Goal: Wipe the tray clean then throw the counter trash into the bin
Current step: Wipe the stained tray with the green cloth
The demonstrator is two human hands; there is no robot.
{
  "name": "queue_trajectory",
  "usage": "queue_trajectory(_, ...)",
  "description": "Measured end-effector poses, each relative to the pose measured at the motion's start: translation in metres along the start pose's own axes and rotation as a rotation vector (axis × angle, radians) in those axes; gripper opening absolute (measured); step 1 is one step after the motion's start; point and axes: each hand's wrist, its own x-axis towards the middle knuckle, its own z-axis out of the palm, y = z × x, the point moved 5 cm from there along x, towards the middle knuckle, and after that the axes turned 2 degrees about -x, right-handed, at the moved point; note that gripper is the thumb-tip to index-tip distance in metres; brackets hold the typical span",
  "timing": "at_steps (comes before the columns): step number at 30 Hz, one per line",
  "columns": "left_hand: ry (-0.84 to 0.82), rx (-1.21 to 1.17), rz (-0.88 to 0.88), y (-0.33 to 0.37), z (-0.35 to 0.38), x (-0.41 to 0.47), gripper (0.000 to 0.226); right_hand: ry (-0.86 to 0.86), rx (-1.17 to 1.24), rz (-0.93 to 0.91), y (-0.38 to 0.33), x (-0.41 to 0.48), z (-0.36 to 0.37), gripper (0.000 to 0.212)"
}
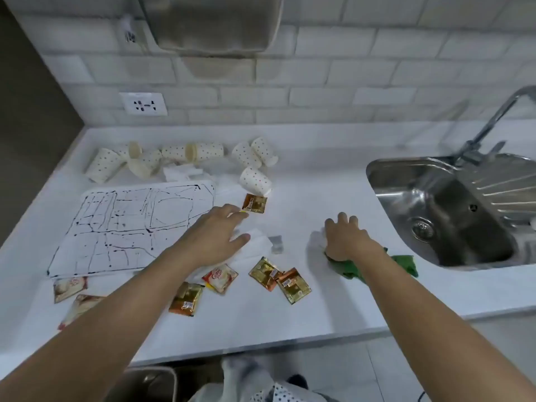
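Several sachets (265, 272) lie scattered on the near part of the white worktop (319, 300). Most are gold with small printed labels. The cream sachet (220, 278) carries red lettering that is too blurred to read with certainty.

The worktop runs along a wall (319, 71) of pale brick-shaped tiles. A socket (144, 103) is set in it, and a dispenser (214, 21) hangs higher up. To your right a steel sink (435, 204) is sunk into the surface, with its tap (499, 117) behind it.

The tray (130, 227) lies flat at the left, white and streaked with dark lines and spots. Spotted paper cups (203, 152) lie tipped over on the far side of it. A crumpled napkin (261, 245) sits just right of the tray.

Your left hand (214, 236) is spread wide, fingers straight, over that napkin, between the tray's right edge and the sachets. One gold sachet lies just beyond its fingertips.

Your right hand (348, 242) has its fingers curled down on a green cloth (403, 264), holding it against the worktop near the sink. Something white shows under the fingertips.

The bin (150, 384) stands on the floor below the near edge.
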Motion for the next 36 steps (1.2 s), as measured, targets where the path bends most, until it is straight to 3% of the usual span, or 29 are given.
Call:
queue_trajectory(5,-0.049,-0.023,0.033,0.027,0.013,0.011,0.06,-0.108,-0.085,0.064,0.041,-0.007,0.022,0.044)
queue_trajectory(11,-0.025,-0.067,0.04,0.047,0.015,0.02,0.066,0.018,0.028,-0.009,0.042,-0.008,0.009,0.014)
queue_trajectory(15,-0.013,-0.223,0.034,0.056,0.016,0.029,0.081,0.144,0.39,-0.227,0.02,-0.007,-0.041,0.005)
queue_trajectory(18,-0.046,-0.419,-0.017,0.07,0.013,0.039,0.09,0.202,0.464,-0.436,-0.002,-0.021,-0.085,0.009)
queue_trajectory(21,-0.066,-0.63,-0.027,0.089,0.004,0.05,0.052,0.237,0.417,-0.54,-0.013,-0.033,-0.113,0.009)
queue_trajectory(24,0.037,-0.729,-0.034,0.096,-0.014,0.055,0.011,0.276,0.352,-0.538,-0.008,-0.036,-0.13,0.03)
queue_trajectory(28,0.225,-0.773,0.006,0.094,-0.041,0.055,0.009,0.361,0.448,-0.515,0.014,-0.034,-0.146,0.048)
queue_trajectory(30,0.301,-0.868,0.019,0.096,-0.052,0.054,0.009,0.355,0.621,-0.554,0.022,-0.034,-0.149,0.051)
queue_trajectory(33,0.453,-0.949,0.026,0.102,-0.067,0.054,0.017,0.183,1.15,-0.632,0.029,-0.029,-0.144,0.043)
queue_trajectory(36,0.577,-1.019,-0.001,0.101,-0.08,0.053,0.025,0.047,1.238,-0.66,0.033,-0.022,-0.133,0.027)
